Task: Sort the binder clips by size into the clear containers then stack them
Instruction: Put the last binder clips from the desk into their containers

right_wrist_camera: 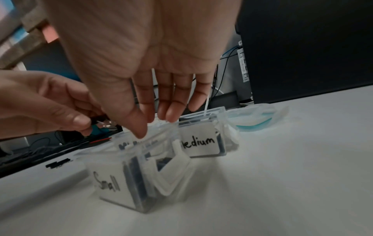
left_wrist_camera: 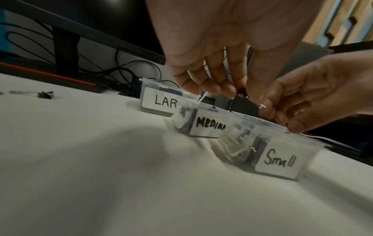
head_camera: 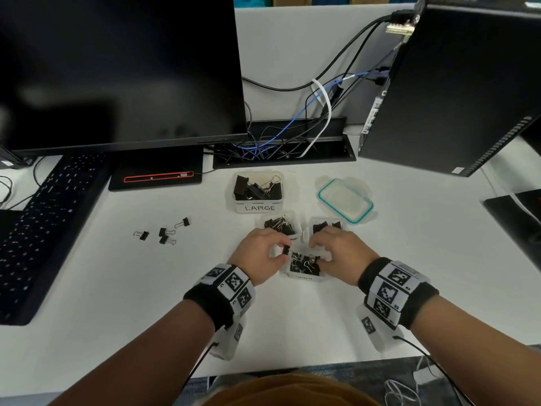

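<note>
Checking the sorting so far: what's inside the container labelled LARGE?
The LARGE container holds a pile of black binder clips, lid off. The ones underneath are covered, so no count is possible.

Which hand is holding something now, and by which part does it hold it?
The left hand pinches a small binder clip by its black body. The right hand seems to hold nothing.
</note>
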